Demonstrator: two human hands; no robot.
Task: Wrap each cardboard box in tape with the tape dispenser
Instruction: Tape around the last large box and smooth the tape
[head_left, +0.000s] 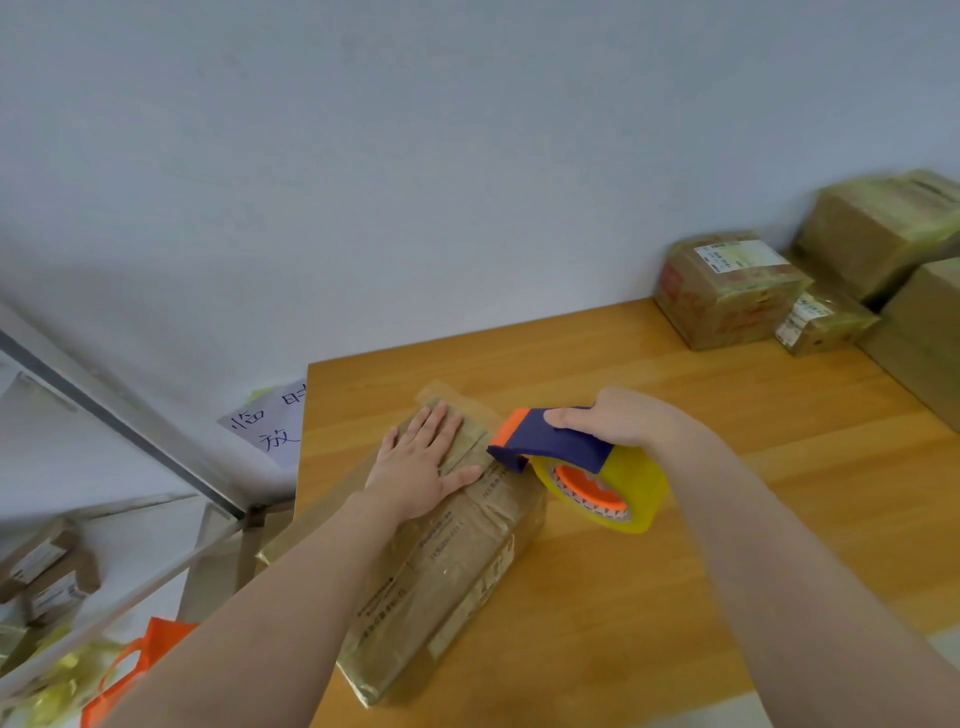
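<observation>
A long, flat cardboard box (441, 561), glossy with tape, lies on the wooden table (727, 519) and overhangs its left edge. My left hand (421, 462) presses flat on the box's far end with straight fingers. My right hand (618, 418) grips the blue and orange tape dispenser (550, 439) from above. Its front edge touches the top of the box beside my left thumb. The yellow tape roll (608, 488) with an orange core hangs just right of the box.
Several taped cardboard boxes (727, 291) are stacked at the table's far right corner against the white wall. Left of the table stand a metal shelf frame (119, 415) with small boxes, a handwritten paper sign (270, 426) and an orange bag (140, 665).
</observation>
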